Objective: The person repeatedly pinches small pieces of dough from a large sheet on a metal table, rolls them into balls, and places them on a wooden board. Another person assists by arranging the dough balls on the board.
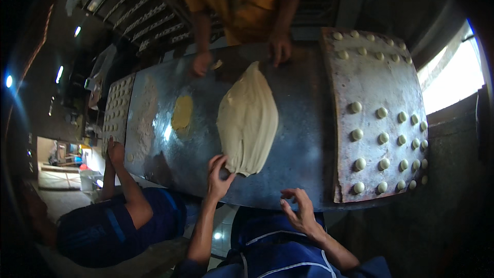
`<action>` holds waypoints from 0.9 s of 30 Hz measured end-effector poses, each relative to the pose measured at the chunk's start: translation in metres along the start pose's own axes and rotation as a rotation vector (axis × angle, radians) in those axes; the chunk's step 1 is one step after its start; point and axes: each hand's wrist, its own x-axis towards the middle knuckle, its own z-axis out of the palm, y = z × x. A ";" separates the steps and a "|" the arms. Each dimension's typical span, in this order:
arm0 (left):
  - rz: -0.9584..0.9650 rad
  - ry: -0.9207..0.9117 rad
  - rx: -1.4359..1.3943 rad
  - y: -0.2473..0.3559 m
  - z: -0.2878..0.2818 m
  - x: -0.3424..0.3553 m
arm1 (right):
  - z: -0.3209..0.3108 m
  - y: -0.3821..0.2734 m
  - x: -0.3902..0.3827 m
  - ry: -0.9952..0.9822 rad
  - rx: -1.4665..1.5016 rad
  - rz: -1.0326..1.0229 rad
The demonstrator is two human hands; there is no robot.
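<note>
A long slab of pale dough (248,121) lies on the dark metal tabletop (303,123), its surface creased lengthwise, with a pointed far end. At its near left corner is my left hand (218,179), fingers curved and thumb held apart; the fingertips meet or nearly meet the dough's edge. To the right, over the table's near edge, my right hand (301,211) is open and holds nothing, its fingers bent and spread.
On the right, a large board (370,82) bears rows of small dough balls. A similar smaller board (117,108) stands at the far left. Yellow paste (182,113) and scattered flour (147,118) lie left of the dough. A person in orange (236,0) stands opposite; another in dark blue (123,221) works at left.
</note>
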 end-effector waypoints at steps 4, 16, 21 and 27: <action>0.092 -0.070 -0.058 -0.027 0.000 0.002 | 0.097 0.020 0.049 -0.284 0.507 0.398; -1.024 -0.630 -1.262 -0.004 -0.011 -0.009 | 0.169 -0.029 0.048 0.015 -0.353 0.100; -1.111 -0.872 -1.510 -0.020 0.022 0.000 | 0.136 -0.077 0.008 -0.517 -0.212 0.043; 0.209 -0.360 -0.136 -0.049 0.005 -0.044 | 0.147 -0.081 0.110 -0.466 0.537 -0.192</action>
